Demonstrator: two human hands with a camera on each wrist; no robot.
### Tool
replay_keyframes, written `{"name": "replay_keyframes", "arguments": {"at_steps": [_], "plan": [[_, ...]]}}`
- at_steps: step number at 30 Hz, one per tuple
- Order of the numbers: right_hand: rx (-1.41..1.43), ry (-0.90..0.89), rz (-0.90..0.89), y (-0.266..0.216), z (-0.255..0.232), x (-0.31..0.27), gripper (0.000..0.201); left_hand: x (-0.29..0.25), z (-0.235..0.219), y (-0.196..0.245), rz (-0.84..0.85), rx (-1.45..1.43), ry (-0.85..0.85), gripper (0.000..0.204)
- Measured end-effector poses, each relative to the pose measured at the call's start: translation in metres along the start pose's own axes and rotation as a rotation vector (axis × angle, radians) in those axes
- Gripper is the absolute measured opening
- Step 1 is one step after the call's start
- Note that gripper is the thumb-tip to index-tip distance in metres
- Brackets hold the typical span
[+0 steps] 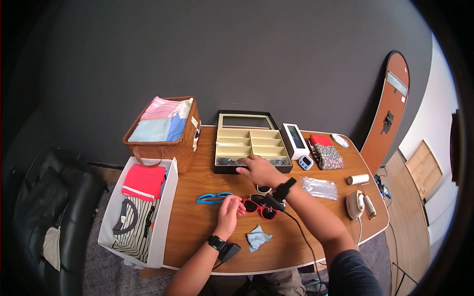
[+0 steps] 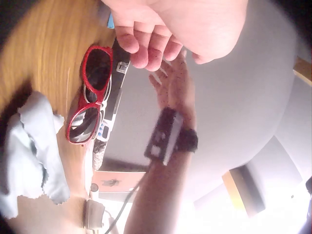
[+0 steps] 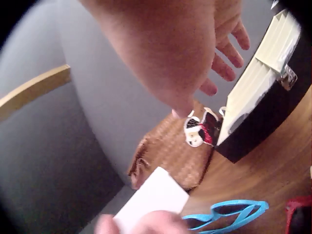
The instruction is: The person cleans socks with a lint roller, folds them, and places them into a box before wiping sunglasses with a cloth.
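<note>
My right hand point(image 1: 260, 170) is over the front edge of a black display case point(image 1: 216, 148) with cream compartments and a raised window lid. Its fingers are extended and hold nothing in the right wrist view. Dark glasses point(image 1: 227, 161) lie in the front left compartment, and another dark pair point(image 1: 278, 162) in the front right one. My left hand point(image 1: 229, 214), fingers loosely bent and grasping nothing, hovers between blue glasses point(image 1: 215, 194) and red sunglasses point(image 1: 268, 213). White-framed sunglasses point(image 1: 263, 189) sit behind the red pair, partly hidden by the right wrist. Nearer me lies a light blue cloth point(image 1: 258, 238).
At left stand a wicker basket point(image 1: 185, 153) of folded cloths and a white bin point(image 1: 169, 197) of clothes. Right of the case are a white box point(image 1: 295, 140), a small timer point(image 1: 305, 162), folded fabric point(image 1: 327, 155), a plastic bag point(image 1: 318, 188) and a small iron point(image 1: 354, 204).
</note>
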State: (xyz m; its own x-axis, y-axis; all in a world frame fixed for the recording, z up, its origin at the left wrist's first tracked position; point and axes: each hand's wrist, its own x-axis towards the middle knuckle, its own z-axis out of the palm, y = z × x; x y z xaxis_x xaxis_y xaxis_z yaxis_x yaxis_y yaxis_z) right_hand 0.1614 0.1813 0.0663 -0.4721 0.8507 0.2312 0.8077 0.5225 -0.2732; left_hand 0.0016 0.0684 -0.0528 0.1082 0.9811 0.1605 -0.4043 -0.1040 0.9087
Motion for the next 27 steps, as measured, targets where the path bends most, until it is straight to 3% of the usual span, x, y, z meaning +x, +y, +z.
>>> {"name": "replay_keyframes", "arguments": {"at_steps": [5, 7, 9, 12, 13, 15, 16, 17, 19, 21, 24, 26, 27], "plan": [[0.098, -0.092, 0.069, 0.002, -0.081, -0.094, 0.058, 0.004, -0.003, -0.011, -0.003, 0.084, -0.014, 0.009], [0.255, -0.206, 0.22, 0.008, -0.108, -0.131, 0.057, 0.005, -0.004, -0.013, -0.031, 0.071, -0.027, 0.009], [0.339, -0.254, 0.275, 0.019, -0.121, -0.161, 0.054, 0.008, -0.006, -0.02, 0.097, 0.203, -0.047, 0.013], [0.799, -0.126, 0.361, 0.056, -0.098, -0.201, 0.042, 0.013, -0.02, -0.02, 0.202, 0.36, 0.054, 0.015], [0.805, -0.12, 0.363, 0.07, -0.075, -0.209, 0.042, 0.017, -0.027, -0.021, 0.264, 0.478, 0.113, 0.016], [0.923, 0.041, 0.405, 0.092, -0.03, -0.223, 0.037, 0.005, -0.014, 0.026, 0.503, 0.985, 0.268, 0.012], [0.86, 0.077, 0.418, 0.094, -0.012, -0.224, 0.029, 0.004, -0.017, 0.031, 0.544, 1.224, 0.328, 0.011], [0.87, 0.083, 0.419, 0.093, -0.003, -0.224, 0.029, 0.003, -0.022, 0.029, 0.546, 1.234, 0.321, 0.011], [0.813, 0.153, 0.447, 0.091, 0.011, -0.22, 0.022, 0.002, -0.028, 0.021, 0.515, 1.567, 0.335, 0.009], [0.81, 0.212, 0.419, 0.098, 0.026, -0.217, 0.018, 0.002, -0.029, 0.016, 0.456, 1.609, 0.326, 0.009], [0.825, 0.274, 0.44, 0.104, 0.037, -0.214, 0.015, 0.004, -0.03, 0.011, 0.504, 1.654, 0.259, 0.011], [0.758, 0.353, 0.422, 0.095, 0.038, -0.215, 0.018, 0.005, -0.015, 0.017, 0.578, 1.393, 0.022, 0.016], [0.763, 0.353, 0.429, 0.091, 0.036, -0.216, 0.018, 0.003, -0.006, 0.018, 0.573, 1.396, 0.015, 0.016]]}}
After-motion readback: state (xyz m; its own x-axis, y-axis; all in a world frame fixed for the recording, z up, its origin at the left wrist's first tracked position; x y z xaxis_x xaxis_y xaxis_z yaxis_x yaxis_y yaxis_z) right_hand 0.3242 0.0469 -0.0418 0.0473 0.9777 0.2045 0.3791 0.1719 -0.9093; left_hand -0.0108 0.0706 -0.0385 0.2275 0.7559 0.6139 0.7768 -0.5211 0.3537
